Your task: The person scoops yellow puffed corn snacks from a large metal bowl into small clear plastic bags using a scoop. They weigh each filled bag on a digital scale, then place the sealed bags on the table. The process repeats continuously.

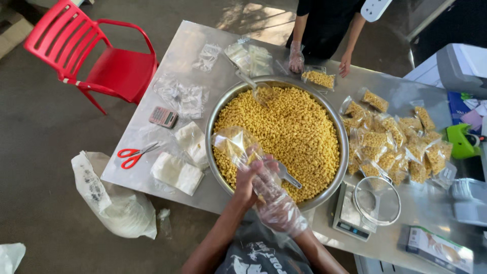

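Both hands meet over near rim of big steel bowl of yellow snack pieces. Left hand, bare, clamped on clear plastic bag, partly filled, held over the bowl. Right hand, in plastic glove, closed on metal scoop handle beside the bag. Filled packets piled right on desk. Scale near right.

The person's right hand wears a thin, clear, crinkled plastic glove reaching the wrist; the left hand, beside it, is ungloved. Both forearms are sleeveless. Below them shows a dark printed shirt.
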